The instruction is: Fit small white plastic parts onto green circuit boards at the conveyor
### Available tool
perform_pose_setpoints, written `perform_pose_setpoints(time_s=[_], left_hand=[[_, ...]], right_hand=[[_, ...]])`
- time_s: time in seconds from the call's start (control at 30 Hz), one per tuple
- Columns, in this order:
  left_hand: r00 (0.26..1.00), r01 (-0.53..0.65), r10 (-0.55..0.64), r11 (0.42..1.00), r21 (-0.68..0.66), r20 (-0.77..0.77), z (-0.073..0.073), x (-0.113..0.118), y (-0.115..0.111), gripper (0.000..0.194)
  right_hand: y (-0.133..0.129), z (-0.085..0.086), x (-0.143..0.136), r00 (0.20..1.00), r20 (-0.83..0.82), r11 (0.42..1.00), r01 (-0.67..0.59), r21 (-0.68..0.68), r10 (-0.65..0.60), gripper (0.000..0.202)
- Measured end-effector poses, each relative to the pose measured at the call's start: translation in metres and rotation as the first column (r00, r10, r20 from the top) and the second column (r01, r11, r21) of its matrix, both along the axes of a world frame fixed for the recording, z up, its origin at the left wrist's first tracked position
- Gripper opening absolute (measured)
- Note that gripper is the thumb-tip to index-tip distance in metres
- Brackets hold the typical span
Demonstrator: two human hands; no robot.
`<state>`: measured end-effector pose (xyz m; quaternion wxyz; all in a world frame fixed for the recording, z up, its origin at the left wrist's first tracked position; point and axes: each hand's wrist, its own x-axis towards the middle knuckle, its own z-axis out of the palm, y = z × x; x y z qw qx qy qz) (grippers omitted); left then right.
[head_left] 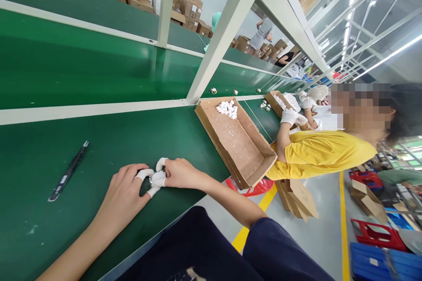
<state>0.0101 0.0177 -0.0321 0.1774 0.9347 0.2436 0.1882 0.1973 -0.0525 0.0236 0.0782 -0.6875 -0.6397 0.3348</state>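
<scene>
Both of my hands meet over the green tabletop (108, 145), with white finger cots on several fingertips. My left hand (123, 189) pinches one side of a small white-and-dark part (151, 179). From the other side, my right hand (180, 173) closes its covered fingertips on the same part. Most of the part is hidden by the fingers, so its exact kind does not show. Off to the left of my left hand lies a pair of black tweezers (68, 171), apart from both hands.
A shallow cardboard tray (242, 140) holds small white pieces (227, 109). Small assemblies (235, 92) sit spaced along the green conveyor belt (99, 61) behind a pale rail. A co-worker in a yellow shirt (326, 151) works at the right with gloved hands. A slanted metal post (227, 30) rises behind the tray.
</scene>
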Motion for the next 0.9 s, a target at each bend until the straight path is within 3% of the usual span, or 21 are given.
perform_pose_setpoints(time_s=[0.13,0.27,0.37,0.5,0.63,0.9], left_hand=[[1.000,0.010,-0.009,1.000,0.019,-0.020,-0.001,-0.001,0.000,0.025],[1.000,0.007,-0.007,1.000,0.030,-0.014,0.000,0.000,-0.001,0.028],[1.000,0.014,-0.014,0.999,0.033,-0.010,0.001,0.000,-0.002,0.027],[1.000,0.022,-0.021,0.999,0.040,-0.017,0.001,-0.001,-0.002,0.026],[1.000,0.021,-0.020,0.999,0.041,-0.018,-0.001,0.000,-0.002,0.025],[0.999,0.030,-0.031,0.999,0.027,0.039,-0.001,0.000,-0.001,0.022]], right_hand=[[-0.001,-0.003,-0.003,1.000,-0.026,1.000,0.000,0.003,0.000,0.024],[-0.001,-0.005,-0.005,0.997,0.063,0.996,0.043,0.082,-0.048,0.029],[0.000,-0.004,-0.005,0.997,-0.071,0.999,0.039,0.016,-0.037,0.017],[0.002,-0.002,-0.002,0.995,-0.065,0.997,0.075,0.011,-0.074,0.007],[0.003,-0.003,0.002,0.958,-0.271,0.994,0.079,-0.070,-0.095,0.012],[0.001,-0.016,0.012,0.847,-0.506,0.985,0.105,-0.139,-0.162,0.021]])
